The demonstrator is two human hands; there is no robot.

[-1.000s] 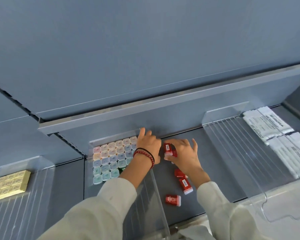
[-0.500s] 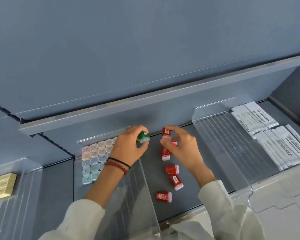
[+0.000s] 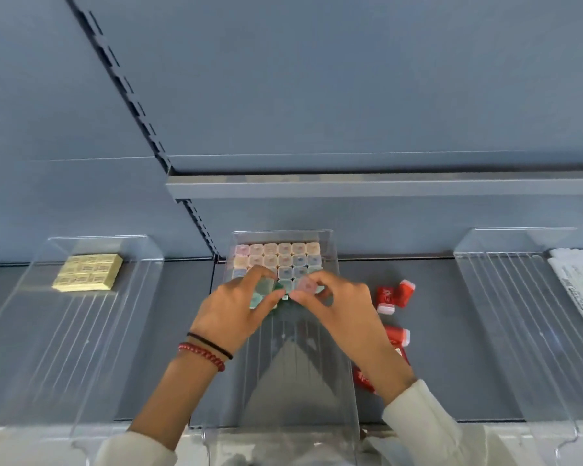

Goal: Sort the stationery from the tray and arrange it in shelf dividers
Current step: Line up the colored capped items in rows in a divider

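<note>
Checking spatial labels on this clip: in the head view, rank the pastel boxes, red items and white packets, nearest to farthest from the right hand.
1. Pastel boxes, middle divider, at the fingertips of the right hand.
2. Red items, loose on the shelf just to its right.
3. White packets, far right edge.

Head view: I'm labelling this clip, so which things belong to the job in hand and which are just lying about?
In the job: left hand and right hand, both gripping pastel cases; the green case between them; the clear middle divider holding the rows.

Lying about: red cases loose on the shelf; yellow block; white packets, far right.
</note>
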